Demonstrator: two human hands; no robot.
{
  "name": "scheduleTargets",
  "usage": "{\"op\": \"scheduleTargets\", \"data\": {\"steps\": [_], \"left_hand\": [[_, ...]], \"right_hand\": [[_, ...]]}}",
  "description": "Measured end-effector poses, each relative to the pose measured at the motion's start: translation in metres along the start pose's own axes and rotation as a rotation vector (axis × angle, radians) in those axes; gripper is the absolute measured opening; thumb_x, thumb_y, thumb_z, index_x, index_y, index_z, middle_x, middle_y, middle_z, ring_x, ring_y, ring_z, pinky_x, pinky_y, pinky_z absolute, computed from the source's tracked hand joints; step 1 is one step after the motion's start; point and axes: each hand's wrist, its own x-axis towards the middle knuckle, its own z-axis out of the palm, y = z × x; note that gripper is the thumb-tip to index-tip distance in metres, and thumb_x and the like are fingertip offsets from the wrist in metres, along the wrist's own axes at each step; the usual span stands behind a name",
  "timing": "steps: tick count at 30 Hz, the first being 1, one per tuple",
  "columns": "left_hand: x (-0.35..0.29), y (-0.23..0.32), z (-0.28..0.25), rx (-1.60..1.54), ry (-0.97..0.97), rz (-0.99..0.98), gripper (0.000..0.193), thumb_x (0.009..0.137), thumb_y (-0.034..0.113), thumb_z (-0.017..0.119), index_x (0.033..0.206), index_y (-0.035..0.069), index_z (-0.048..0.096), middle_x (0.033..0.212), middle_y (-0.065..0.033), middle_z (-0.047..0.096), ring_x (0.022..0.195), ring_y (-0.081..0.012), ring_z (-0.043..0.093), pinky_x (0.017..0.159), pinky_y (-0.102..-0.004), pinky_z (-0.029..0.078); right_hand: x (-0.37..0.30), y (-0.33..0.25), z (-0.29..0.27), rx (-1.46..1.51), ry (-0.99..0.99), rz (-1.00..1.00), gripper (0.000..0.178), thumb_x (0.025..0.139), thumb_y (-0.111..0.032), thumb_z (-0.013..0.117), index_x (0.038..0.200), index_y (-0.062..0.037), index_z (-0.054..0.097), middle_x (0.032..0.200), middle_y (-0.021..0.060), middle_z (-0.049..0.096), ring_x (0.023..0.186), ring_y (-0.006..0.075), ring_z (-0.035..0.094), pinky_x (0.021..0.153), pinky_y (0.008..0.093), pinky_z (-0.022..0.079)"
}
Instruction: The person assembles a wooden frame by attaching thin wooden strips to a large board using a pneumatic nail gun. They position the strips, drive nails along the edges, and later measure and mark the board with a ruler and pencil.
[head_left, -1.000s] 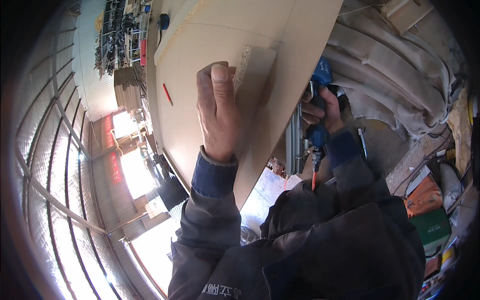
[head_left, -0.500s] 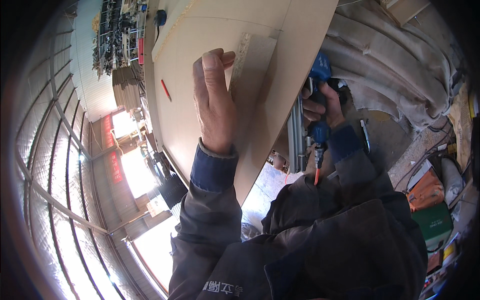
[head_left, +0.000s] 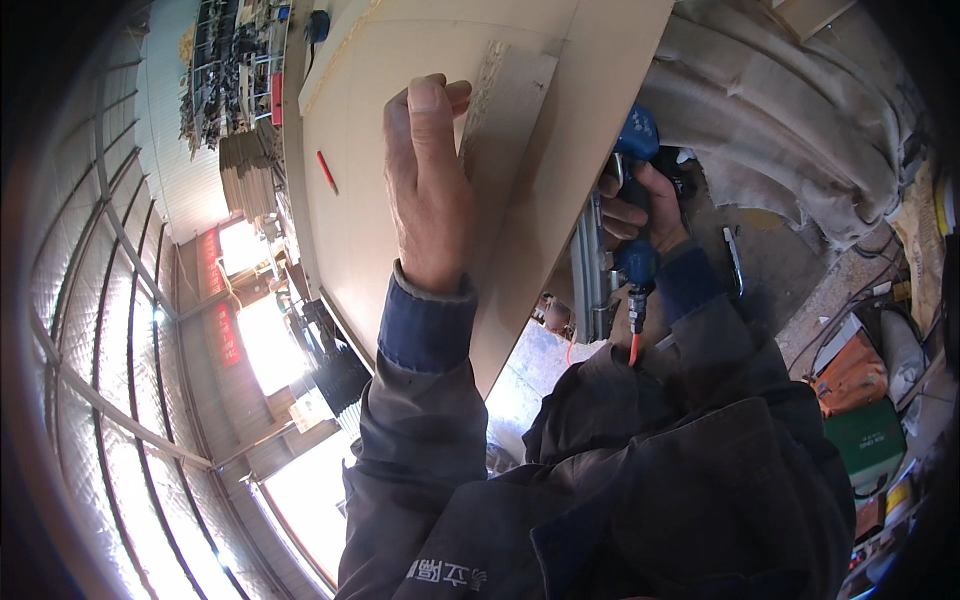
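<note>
My left hand [head_left: 430, 185] rests on edge over a large pale board [head_left: 345, 235], thumb uppermost and fingers loosely bent toward a narrow chipboard strip [head_left: 508, 100]. The strip lies on the board, right beside the hand; whether the fingertips touch it I cannot tell. My right hand [head_left: 655, 205] is wrapped round the grip of a blue and grey air nail gun [head_left: 637, 262], low beside the board's right edge. An orange air hose [head_left: 635, 350] runs from the gun's fitting toward me. The gun's nose is not clearly visible.
A red pencil [head_left: 327, 172] and a dark blue object [head_left: 318, 27] lie on the board's left side. Beige cloth [head_left: 770, 120] is heaped at right. A green case [head_left: 865, 448], an orange bag [head_left: 850, 375] and cables clutter the lower right.
The board, the strip and my left hand sit slightly higher in the picture, together. My right hand and the nail gun have hardly moved.
</note>
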Motion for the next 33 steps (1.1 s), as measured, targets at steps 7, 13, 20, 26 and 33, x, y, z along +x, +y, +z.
{"op": "scheduleTargets", "data": {"steps": [7,13,20,26,33], "left_hand": [[-0.003,-0.012,0.000,0.091,0.002,0.101,0.040,0.111,0.032,0.037,0.124,-0.002,0.054,0.114,-0.0187,0.064,0.105,-0.0331,0.065,0.095,-0.0426,0.051],[-0.004,-0.019,-0.018,-0.371,-0.079,-0.299,0.054,0.110,0.043,0.033,0.122,0.000,0.063,0.120,-0.0149,0.069,0.113,-0.0270,0.064,0.104,-0.0398,0.044],[-0.122,-0.063,-0.087,0.034,-0.180,-0.322,0.052,0.112,0.035,0.029,0.131,-0.003,0.059,0.133,-0.0224,0.060,0.129,-0.0358,0.055,0.112,-0.0406,0.038],[-0.157,-0.076,-0.101,0.036,-0.269,-0.350,0.059,0.110,0.043,0.030,0.145,0.000,0.050,0.154,-0.0239,0.044,0.146,-0.0374,0.037,0.120,-0.0444,0.028],[-0.154,-0.070,-0.100,0.056,-0.301,-0.350,0.057,0.110,0.041,0.031,0.147,0.001,0.047,0.155,-0.0239,0.042,0.148,-0.0381,0.034,0.121,-0.0447,0.025]], "right_hand": [[-0.005,0.011,0.005,0.057,0.058,0.026,0.049,0.099,-0.045,0.060,0.116,0.0014,0.055,0.087,0.0025,0.058,0.053,0.0045,0.050,0.048,0.0229,0.042],[-0.006,0.018,-0.007,0.113,-0.037,0.003,0.046,0.102,-0.040,0.057,0.122,0.0014,0.054,0.101,0.0090,0.062,0.053,0.0056,0.054,0.043,0.0219,0.044],[-0.007,0.021,-0.009,0.107,-0.024,0.005,0.052,0.100,-0.042,0.059,0.122,0.0056,0.054,0.103,0.0084,0.062,0.051,0.0043,0.050,0.043,0.0215,0.042],[-0.007,0.023,-0.016,0.079,-0.087,-0.001,0.052,0.102,-0.041,0.057,0.124,0.0066,0.054,0.104,0.0085,0.062,0.051,0.0044,0.049,0.043,0.0224,0.041],[-0.006,0.024,-0.011,0.069,-0.086,0.005,0.051,0.102,-0.042,0.056,0.120,0.0054,0.055,0.099,0.0075,0.059,0.052,0.0043,0.049,0.043,0.0224,0.041]]}}
